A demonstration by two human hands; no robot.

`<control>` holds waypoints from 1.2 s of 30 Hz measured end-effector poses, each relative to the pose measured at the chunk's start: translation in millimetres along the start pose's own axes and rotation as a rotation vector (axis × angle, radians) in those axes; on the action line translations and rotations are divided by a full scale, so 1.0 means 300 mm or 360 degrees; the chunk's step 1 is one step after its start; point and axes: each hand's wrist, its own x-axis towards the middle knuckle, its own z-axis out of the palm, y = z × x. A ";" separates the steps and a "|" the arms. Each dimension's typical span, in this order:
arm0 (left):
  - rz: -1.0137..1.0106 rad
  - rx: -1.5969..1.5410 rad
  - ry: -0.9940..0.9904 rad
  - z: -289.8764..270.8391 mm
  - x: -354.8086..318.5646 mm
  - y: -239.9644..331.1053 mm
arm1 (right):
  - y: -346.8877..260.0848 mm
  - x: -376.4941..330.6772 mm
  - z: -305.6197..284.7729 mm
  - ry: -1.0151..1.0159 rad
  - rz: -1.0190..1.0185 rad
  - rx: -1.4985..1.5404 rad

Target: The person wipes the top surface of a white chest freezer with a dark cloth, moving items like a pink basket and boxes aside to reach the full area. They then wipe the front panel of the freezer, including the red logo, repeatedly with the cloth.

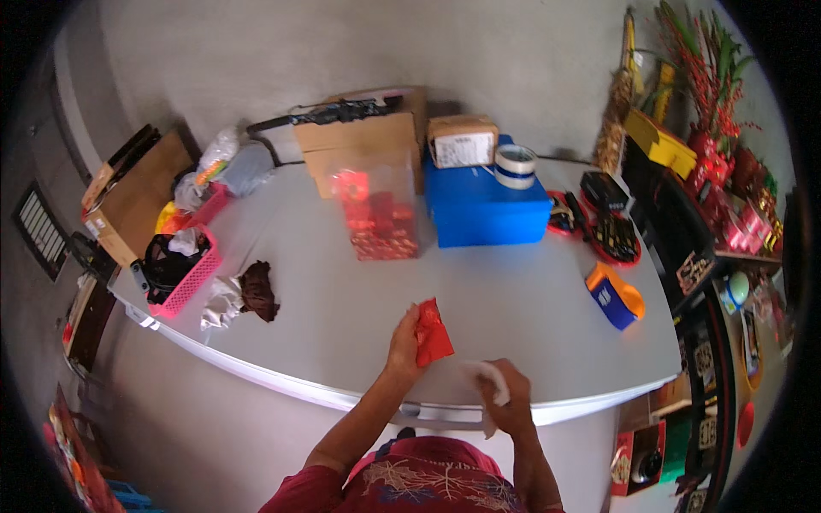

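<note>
My left hand (pixel 404 342) is closed around a small shiny red packet (pixel 434 333), held above the front part of the table. To its right, my right hand (pixel 511 395) grips a thin white sheet (pixel 499 381), tissue or cloth, blurred at one end. The sheet and the packet are apart. Beyond my hands stands a clear plastic container (pixel 376 171) partly filled with red packets (pixel 385 235).
The grey table (pixel 342 316) bears a blue box (pixel 487 209) with a tape roll (pixel 515 167) and a small carton (pixel 462 141) on top. At left are a pink basket (pixel 192 278) and a brown cloth (pixel 258 292). An orange-and-blue holder (pixel 616 297) sits at right.
</note>
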 end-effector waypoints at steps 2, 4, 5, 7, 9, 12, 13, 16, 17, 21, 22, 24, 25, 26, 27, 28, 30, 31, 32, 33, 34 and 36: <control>-0.0201 -0.0212 -0.0101 -0.015 0.012 0.015 | 0.058 0.022 -0.022 0.0305 -0.0029 -0.0258; 0.0117 -0.0026 0.0082 0.057 -0.024 0.199 | 0.083 0.033 0.041 0.0388 0.0063 -0.0260; 0.0275 0.0022 0.0176 0.094 -0.023 0.259 | 0.111 0.023 0.047 0.0362 0.0130 -0.0285; 0.1183 0.0500 -0.0134 0.107 0.016 0.410 | 0.122 0.029 0.080 0.0352 -0.0116 -0.0579; 0.1828 0.1065 -0.0157 0.179 0.039 0.578 | 0.109 0.026 0.081 0.0305 -0.0013 -0.0656; 0.2549 0.1730 0.0010 0.327 0.065 0.765 | 0.106 0.019 0.084 0.0347 0.0025 -0.0706; 0.2769 0.1869 0.0010 0.371 0.069 0.819 | 0.092 0.025 0.086 0.0329 0.0036 -0.0712; 0.2718 0.2743 -0.0288 0.407 0.152 0.956 | 0.072 0.030 0.088 0.0336 0.0069 -0.0734; 0.2601 0.2946 -0.0277 0.418 0.173 0.971 | 0.079 0.026 0.093 0.0375 0.0069 -0.0732; 0.2084 0.3428 -0.0321 0.439 0.244 0.988 | 0.106 0.018 0.097 0.0422 0.0025 -0.0691; 0.2049 0.3440 -0.0374 0.434 0.256 0.992 | 0.098 0.020 0.100 0.0427 0.0052 -0.0717; 0.1976 0.3406 -0.0500 0.426 0.280 0.999 | 0.072 0.025 0.100 0.0429 0.0106 -0.0773; 0.1938 0.3360 -0.0570 0.421 0.292 1.003 | 0.074 0.024 0.102 0.0450 0.0097 -0.0779; 0.1899 0.3314 -0.0635 0.417 0.305 1.005 | 0.080 0.025 0.104 0.0470 0.0086 -0.0783; 0.1900 0.3317 -0.0683 0.411 0.322 1.009 | 0.086 0.024 0.105 0.0482 0.0072 -0.0789; 0.1900 0.3321 -0.0727 0.407 0.340 1.015 | 0.093 0.023 0.107 0.0475 0.0074 -0.0816; 0.1768 0.3288 -0.0772 0.403 0.352 1.015 | 0.105 0.017 0.109 0.0464 0.0084 -0.0870; 0.1637 0.3247 -0.0773 0.409 0.346 1.008 | 0.104 0.017 0.106 0.0448 0.0100 -0.0896; 0.1508 0.3205 -0.0771 0.409 0.342 1.005 | 0.102 0.020 0.103 0.0431 0.0115 -0.0922; 0.1686 0.3241 -0.0721 0.402 0.339 1.004 | 0.100 0.017 0.100 0.0415 0.0130 -0.0945; 0.1866 0.3271 -0.0669 0.392 0.335 1.004 | 0.110 0.011 0.102 0.0422 0.0110 -0.0924; 0.2316 0.3002 -0.0539 0.368 0.323 0.998 | 0.136 0.002 0.106 0.0440 0.0073 -0.0884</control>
